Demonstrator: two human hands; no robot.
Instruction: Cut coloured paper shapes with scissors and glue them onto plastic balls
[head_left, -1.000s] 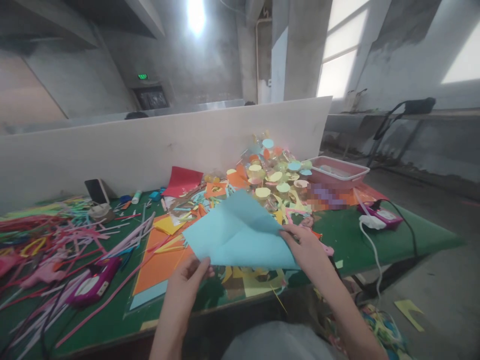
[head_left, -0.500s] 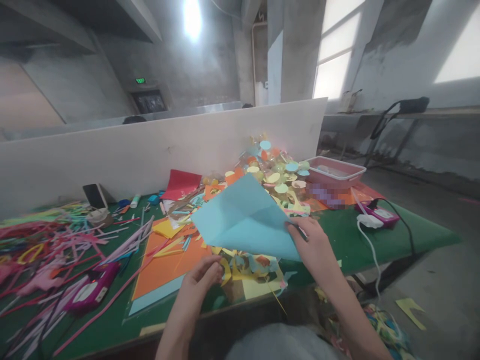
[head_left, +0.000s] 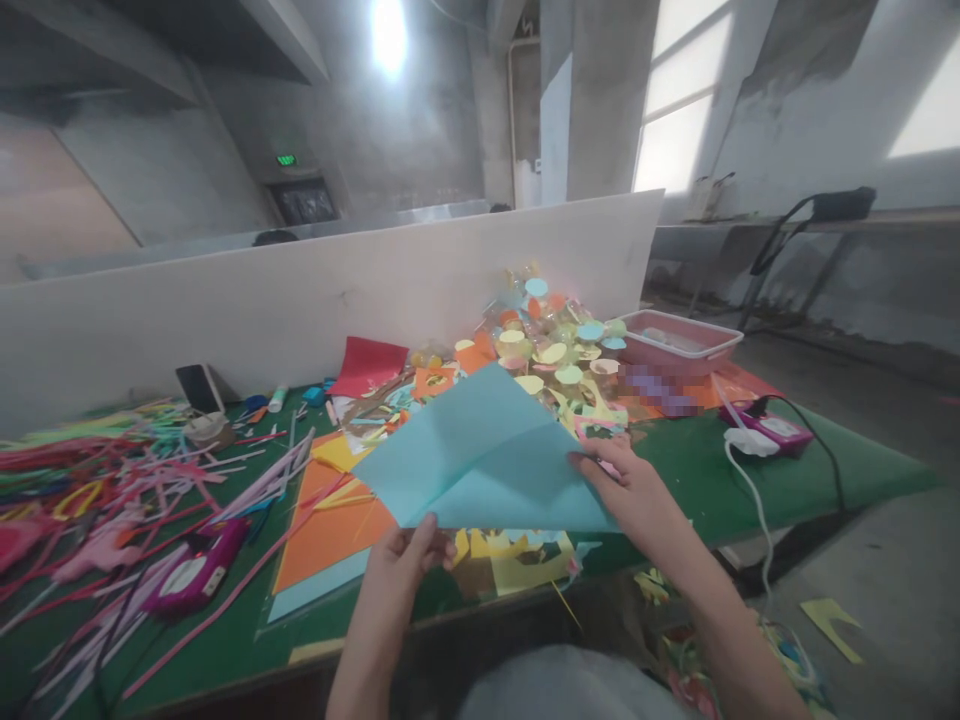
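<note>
L hand (head_left: 411, 555) moves in, pinching blue sheet (head_left: 487, 450) at 7 o'clock, R hand (head_left: 622, 478) pinching at 3; prob repositioning step, next calls for steady 2-hand grip.

The sheet of paper (head_left: 487, 450) was above the table (head_left: 720, 480), before the heap of paper discs (head_left: 553, 353); the plastic basin (head_left: 667, 361) stood right of that heap, craft strips (head_left: 169, 470) and the smartphone (head_left: 197, 388) left (the partition (head_left: 225, 300) ran behind all).
</note>
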